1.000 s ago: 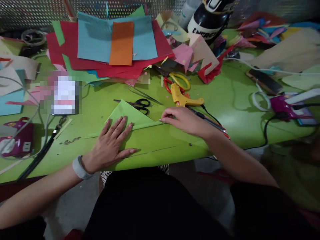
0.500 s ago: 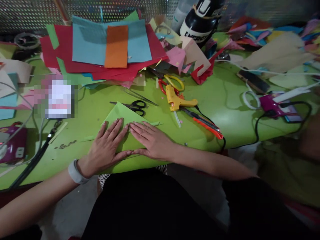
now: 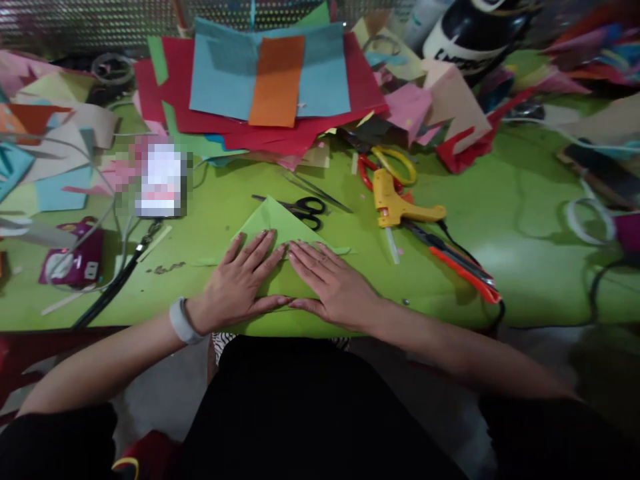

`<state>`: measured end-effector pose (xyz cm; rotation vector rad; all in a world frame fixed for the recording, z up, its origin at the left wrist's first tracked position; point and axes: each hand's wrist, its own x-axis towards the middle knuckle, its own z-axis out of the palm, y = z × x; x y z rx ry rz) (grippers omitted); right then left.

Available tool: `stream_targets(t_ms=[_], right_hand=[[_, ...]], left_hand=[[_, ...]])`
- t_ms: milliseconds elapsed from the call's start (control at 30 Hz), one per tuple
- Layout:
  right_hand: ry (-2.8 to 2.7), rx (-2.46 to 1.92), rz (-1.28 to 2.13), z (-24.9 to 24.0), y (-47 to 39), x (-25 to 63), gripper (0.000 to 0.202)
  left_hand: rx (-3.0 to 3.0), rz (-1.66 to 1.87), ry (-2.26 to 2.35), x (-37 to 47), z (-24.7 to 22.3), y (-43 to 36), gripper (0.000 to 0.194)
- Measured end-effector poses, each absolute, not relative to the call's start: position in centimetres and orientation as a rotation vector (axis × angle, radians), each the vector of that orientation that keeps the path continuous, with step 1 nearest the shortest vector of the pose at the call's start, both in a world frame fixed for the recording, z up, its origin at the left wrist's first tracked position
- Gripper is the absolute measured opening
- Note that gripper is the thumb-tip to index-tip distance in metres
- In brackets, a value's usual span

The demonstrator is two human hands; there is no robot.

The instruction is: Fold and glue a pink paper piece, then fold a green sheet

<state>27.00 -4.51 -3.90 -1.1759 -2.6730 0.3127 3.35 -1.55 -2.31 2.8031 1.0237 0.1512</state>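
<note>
A light green sheet of paper, folded to a peak, lies flat on the green table in front of me. My left hand presses on its left side with the fingers spread. On the right side my right hand lies flat, fingers stretched out. The two thumbs nearly meet near the table's front edge. Black-handled scissors rest just behind the paper, their blades partly covered by its peak. Tweezers lie a little farther back.
Right of the paper are a yellow glue gun, an orange utility knife and red-and-yellow-handled scissors. Behind stand stacked coloured papers and a black-and-white bottle. A purple power socket and cables lie left.
The camera view has turned left, so everything sits farther right in the picture. Both hands stay flat on the green paper, with little visible movement against it.
</note>
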Motion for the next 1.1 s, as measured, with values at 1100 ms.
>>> stream_targets(t_ms=[1100], right_hand=[[-2.658, -1.427, 0.232, -3.4, -6.1, 31.2, 0.079]], left_hand=[[2.778, 0.048, 1.282, -7.5, -0.8, -4.2, 0.082]])
